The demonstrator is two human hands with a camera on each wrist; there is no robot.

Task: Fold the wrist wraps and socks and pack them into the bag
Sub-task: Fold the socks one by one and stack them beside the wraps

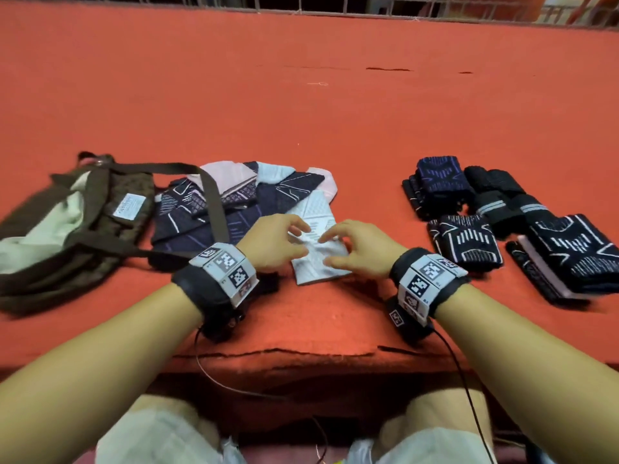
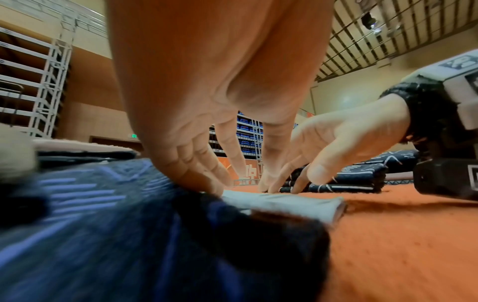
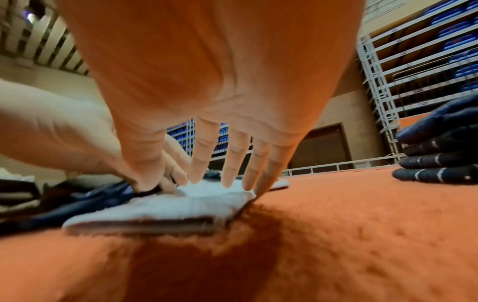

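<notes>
A light grey sock (image 1: 321, 262) lies flat in front of me on the orange carpeted surface (image 1: 301, 112), at the near edge of a loose pile of dark and pale socks (image 1: 241, 192). My left hand (image 1: 301, 239) presses its fingertips on the sock's left side, fingers slightly bent. From the right, my right hand (image 1: 330, 249) touches it with spread, straight fingers. In the right wrist view the right hand (image 3: 207, 181) has its fingertips on the doubled sock (image 3: 168, 208). In the left wrist view the left hand (image 2: 240, 183) bears down on that sock (image 2: 284, 202).
An olive bag (image 1: 67, 229) with a pale lining lies open at the left, its strap (image 1: 214, 202) across the sock pile. Folded dark patterned socks (image 1: 465, 242) and rolled black wrist wraps (image 1: 502, 195) sit at the right. The surface's front edge (image 1: 268, 353) is close to my wrists.
</notes>
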